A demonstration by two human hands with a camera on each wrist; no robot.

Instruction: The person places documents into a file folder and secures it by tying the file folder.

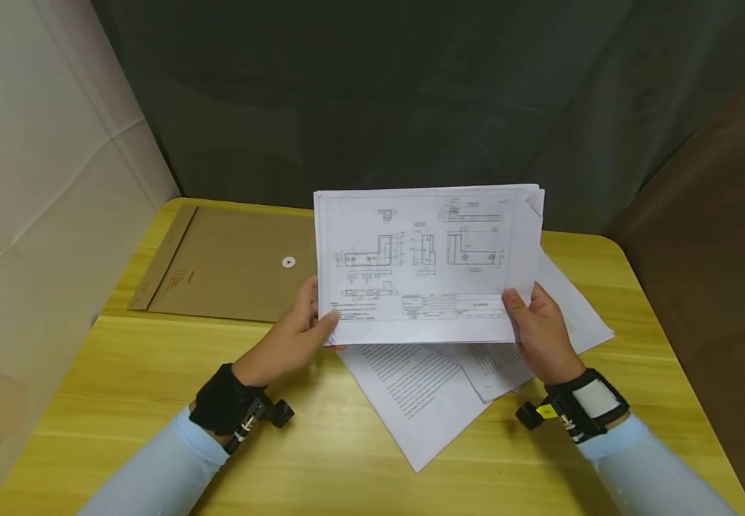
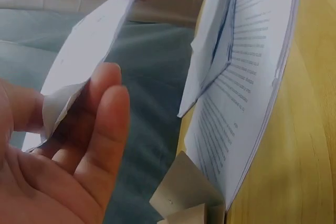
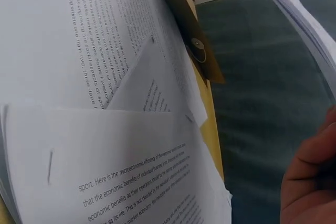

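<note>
Paperwork is held above the table: a thin stack of drawing sheets (image 1: 426, 265), top sheet printed with technical part views and a title block, is raised clear of the surface and tilted toward the person. The left hand (image 1: 297, 331) grips the stack's lower left corner, thumb on the front face and fingers curled behind. The right hand (image 1: 540, 331) grips the lower right corner the same way, thumb on the front near the title block. In the left wrist view the stack appears edge-on, bowed, with the fingers (image 2: 105, 124) curled against its back.

Beneath the raised stack, loose text pages (image 1: 424, 398) lie fanned on the table, overlapping one another at different angles; one corner points toward the person. A further sheet (image 1: 572, 308) projects to the right from under the stack. The right wrist view shows these pages close up, with printed paragraphs and a staple (image 3: 50, 165) in one corner. The raised stack hides the middle of this pile in the head view.

A brown kraft envelope (image 1: 224, 261) with a round string-tie button (image 1: 288, 262) lies flat at the far left of the table, its right edge behind the stack's left edge.

The surface is a yellow wood-grain table (image 1: 153, 387) with rounded corners. A dark grey curtain (image 1: 411, 93) hangs behind it, a pale fabric panel (image 1: 43, 143) stands at the left, and brown fabric (image 1: 714, 236) at the right. Both wrists carry black camera straps over light blue sleeves.
</note>
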